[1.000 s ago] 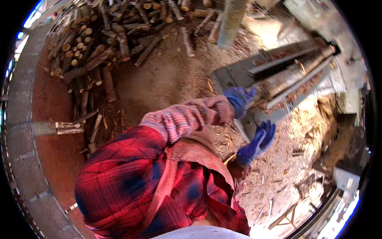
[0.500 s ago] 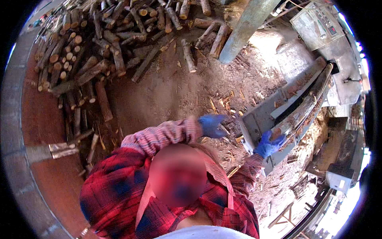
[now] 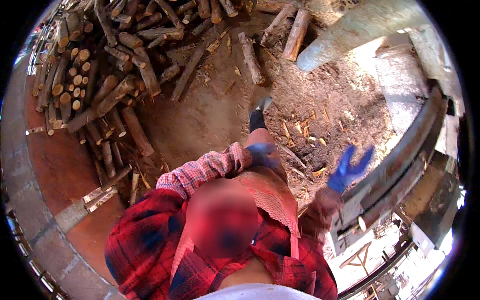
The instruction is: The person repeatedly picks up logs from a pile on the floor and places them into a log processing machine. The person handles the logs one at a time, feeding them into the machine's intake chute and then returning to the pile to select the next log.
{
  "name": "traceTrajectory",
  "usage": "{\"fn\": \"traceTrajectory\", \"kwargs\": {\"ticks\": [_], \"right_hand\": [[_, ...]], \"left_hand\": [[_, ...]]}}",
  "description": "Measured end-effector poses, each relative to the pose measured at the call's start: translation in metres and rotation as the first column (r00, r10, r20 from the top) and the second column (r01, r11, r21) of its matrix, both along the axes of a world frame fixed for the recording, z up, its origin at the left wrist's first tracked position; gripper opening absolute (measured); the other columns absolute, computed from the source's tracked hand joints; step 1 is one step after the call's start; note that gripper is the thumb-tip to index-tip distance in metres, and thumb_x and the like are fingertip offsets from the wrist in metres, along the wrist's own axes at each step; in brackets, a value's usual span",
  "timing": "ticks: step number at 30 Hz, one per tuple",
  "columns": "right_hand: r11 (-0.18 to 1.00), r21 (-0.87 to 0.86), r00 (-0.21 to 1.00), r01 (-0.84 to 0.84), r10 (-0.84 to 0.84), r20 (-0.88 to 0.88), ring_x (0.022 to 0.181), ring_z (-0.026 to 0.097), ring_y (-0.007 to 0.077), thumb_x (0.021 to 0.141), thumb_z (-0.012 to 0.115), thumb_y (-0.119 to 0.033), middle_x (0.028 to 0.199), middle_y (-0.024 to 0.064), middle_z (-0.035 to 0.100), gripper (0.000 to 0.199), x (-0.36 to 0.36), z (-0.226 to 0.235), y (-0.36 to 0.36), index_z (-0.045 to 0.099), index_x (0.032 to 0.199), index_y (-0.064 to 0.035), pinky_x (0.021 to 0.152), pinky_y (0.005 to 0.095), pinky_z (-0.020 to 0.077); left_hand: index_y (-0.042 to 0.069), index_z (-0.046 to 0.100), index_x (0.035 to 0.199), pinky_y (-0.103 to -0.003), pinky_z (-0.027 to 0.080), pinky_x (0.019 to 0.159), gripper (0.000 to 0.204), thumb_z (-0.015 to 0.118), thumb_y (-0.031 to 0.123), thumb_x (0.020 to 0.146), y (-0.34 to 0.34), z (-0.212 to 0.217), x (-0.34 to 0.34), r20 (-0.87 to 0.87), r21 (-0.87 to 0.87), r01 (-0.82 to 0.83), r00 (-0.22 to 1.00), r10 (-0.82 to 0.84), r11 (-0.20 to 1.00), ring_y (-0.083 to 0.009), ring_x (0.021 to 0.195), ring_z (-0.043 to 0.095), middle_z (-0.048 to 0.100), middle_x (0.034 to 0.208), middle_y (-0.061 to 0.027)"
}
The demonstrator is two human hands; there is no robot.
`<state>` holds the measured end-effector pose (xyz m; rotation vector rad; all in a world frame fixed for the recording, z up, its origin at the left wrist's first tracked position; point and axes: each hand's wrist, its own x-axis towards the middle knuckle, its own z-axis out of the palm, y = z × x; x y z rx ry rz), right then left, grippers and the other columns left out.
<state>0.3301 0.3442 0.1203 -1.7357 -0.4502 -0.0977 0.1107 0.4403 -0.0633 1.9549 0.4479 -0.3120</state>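
I wear blue gloves and a red plaid shirt over a pink checked one. My left hand lies against my raised thigh, its glove a blurred lump with nothing seen in it. My right hand is lifted with its fingers spread and holds nothing; it hovers just above the near end of a long grey metal machine bed. My foot, in a dark sock, is stepping out over the dirt towards the log pile.
Cut logs are stacked at the upper left, with loose ones lying on the dirt. A thick grey post leans at the top right. Wood chips litter the ground by the machine. A curved block wall runs along the left.
Both hands have come off the machine bed. My left hand has dropped to my thigh, my right hand has swung back and opened, and the view has turned towards the log pile.
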Motion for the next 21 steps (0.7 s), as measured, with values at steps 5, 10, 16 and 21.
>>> {"fn": "traceTrajectory", "kwargs": {"ticks": [5, 10, 16, 21], "right_hand": [[0.526, -0.640, 0.828, -0.561, 0.360, -0.430, 0.126, 0.044, 0.0368, 0.076, 0.070, -0.044, 0.138, 0.0239, 0.043, 0.085, 0.048, -0.231, 0.171, 0.035, 0.139, 0.0011, 0.103, 0.0406, 0.0367], [0.371, -0.572, 0.680, -0.732, 0.351, -0.644, 0.113, 0.054, 0.0405, 0.071, 0.073, -0.051, 0.129, 0.0253, 0.051, 0.094, 0.024, -0.352, 0.283, 0.032, 0.141, -0.0035, 0.094, 0.0425, 0.0444], [0.227, -0.659, 0.695, -0.717, 0.301, -0.652, 0.125, 0.043, 0.0390, 0.072, 0.069, -0.048, 0.138, 0.0232, 0.042, 0.098, 0.029, -0.537, 0.390, 0.019, 0.146, -0.0063, 0.101, 0.0465, 0.0361], [0.216, -0.793, 0.813, -0.569, 0.292, -0.504, 0.131, 0.035, 0.0379, 0.063, 0.076, -0.044, 0.143, 0.0262, 0.032, 0.104, 0.065, -0.690, 0.458, 0.021, 0.143, -0.0053, 0.104, 0.0511, 0.0332]], "left_hand": [[0.002, 0.047, 0.129, -0.037, 0.046, 0.092, 0.077, 0.070, 0.049, 0.073, 0.148, -0.071, 0.021, -0.306, -0.208, -0.406, 0.891, 0.336, 0.890, -0.0305, 0.109, 0.057, 0.059, 0.119, -0.0187], [0.001, 0.046, 0.130, -0.036, 0.046, 0.091, 0.087, 0.073, 0.055, 0.068, 0.308, -0.181, 0.066, -0.447, -0.108, -0.549, 0.772, 0.453, 0.829, -0.0329, 0.108, 0.058, 0.059, 0.117, -0.0206], [0.001, 0.039, 0.136, -0.041, 0.044, 0.094, 0.100, 0.073, 0.062, 0.065, 0.498, -0.408, 0.218, -0.351, 0.213, -0.365, 0.837, 0.419, 0.906, -0.0351, 0.116, 0.053, 0.054, 0.126, -0.0236], [0.001, 0.042, 0.132, -0.040, 0.045, 0.092, 0.090, 0.071, 0.057, 0.068, 0.571, -0.551, 0.307, -0.293, 0.494, -0.134, 0.905, 0.309, 0.859, -0.0332, 0.112, 0.055, 0.055, 0.122, -0.0218]]}}
